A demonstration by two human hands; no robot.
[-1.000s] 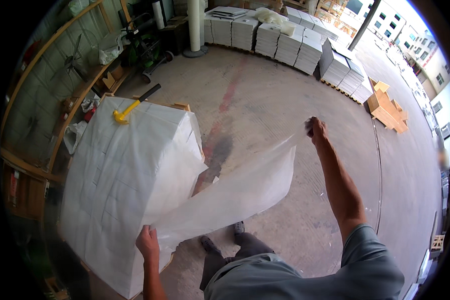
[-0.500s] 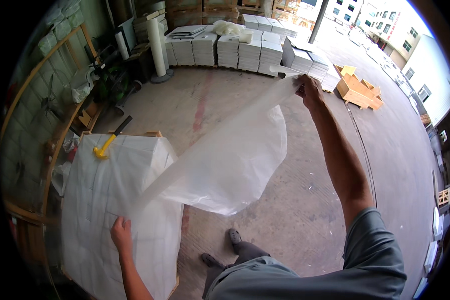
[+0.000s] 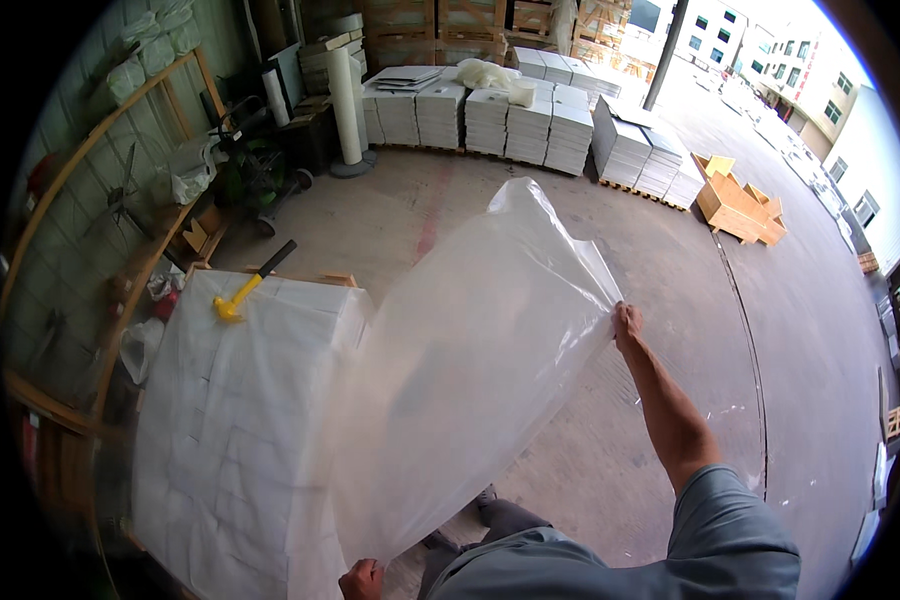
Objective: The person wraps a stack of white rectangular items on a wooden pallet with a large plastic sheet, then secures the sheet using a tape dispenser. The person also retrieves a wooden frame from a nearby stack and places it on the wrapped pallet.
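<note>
A large translucent plastic sheet [image 3: 460,340] billows out to the right of a waist-high, block-shaped stack [image 3: 235,430] at my left, which lies under thin, wrinkled film. My right hand [image 3: 627,325], arm stretched forward and right, is closed on the sheet's gathered right edge. Low at the front, my left hand [image 3: 362,578] is closed at the sheet's near edge, beside the stack's near right corner; its fingers are partly cut off by the picture's lower rim. On the stack's far end rests a hammer [image 3: 232,307] with a yellow head and black grip.
White slab stacks [image 3: 530,125] on pallets line the far side. An open wooden crate [image 3: 740,205] stands at the far right. Along the left wall are a wooden frame [image 3: 65,150], a fan [image 3: 118,195] and a white roll [image 3: 346,105] standing upright.
My right hand has come down and nearer with its edge of the sheet, which is now spread wider. My left hand has moved right and toward me, to the sheet's near edge.
</note>
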